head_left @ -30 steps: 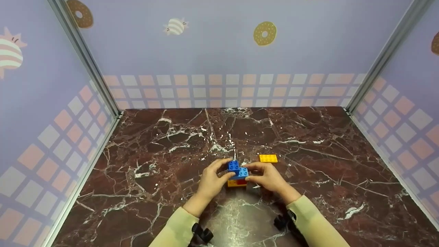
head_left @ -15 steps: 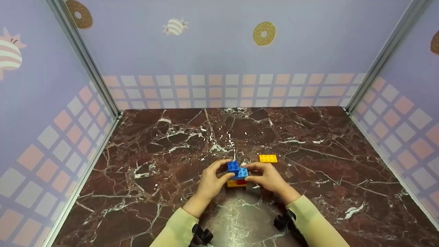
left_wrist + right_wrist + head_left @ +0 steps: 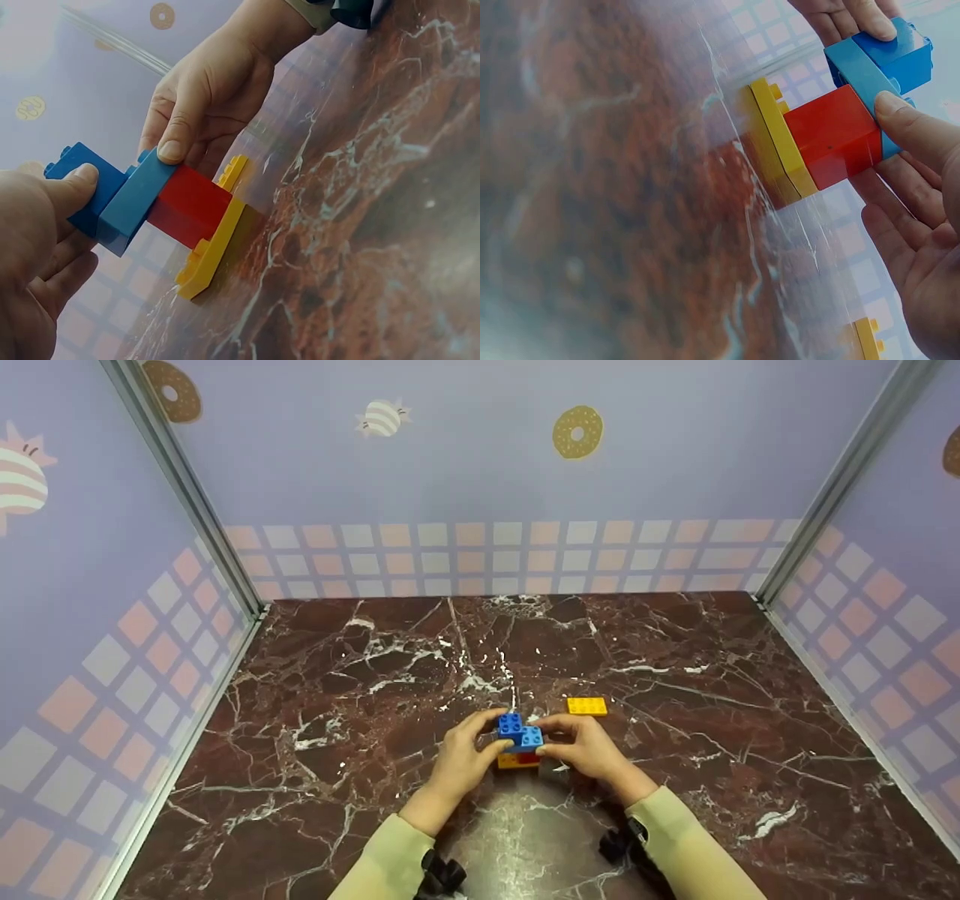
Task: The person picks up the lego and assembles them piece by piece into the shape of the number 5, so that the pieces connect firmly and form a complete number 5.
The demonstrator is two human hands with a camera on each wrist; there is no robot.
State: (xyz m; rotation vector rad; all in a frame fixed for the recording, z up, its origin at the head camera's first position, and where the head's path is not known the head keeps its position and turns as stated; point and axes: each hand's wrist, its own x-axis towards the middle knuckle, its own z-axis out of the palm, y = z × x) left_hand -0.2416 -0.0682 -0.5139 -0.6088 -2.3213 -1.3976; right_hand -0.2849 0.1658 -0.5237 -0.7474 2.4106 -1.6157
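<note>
A stack of toy bricks stands on the marbled table between my hands. At its bottom lies a flat yellow brick [image 3: 778, 139], with a red brick [image 3: 836, 136] on it. Across the red one sits a light blue plate-like brick [image 3: 135, 201], and a dark blue brick [image 3: 510, 724] tops its left end. My left hand [image 3: 459, 757] pinches the dark blue brick between thumb and fingers. At the other end, my right hand [image 3: 589, 746] pinches the light blue brick, its thumb on the near side.
A separate flat yellow brick [image 3: 586, 706] lies on the table [image 3: 360, 780] just beyond my right hand. Patterned lilac walls [image 3: 480, 457] enclose the table at the back and both sides. Black wrist-worn devices [image 3: 444, 874] hang below the sleeves.
</note>
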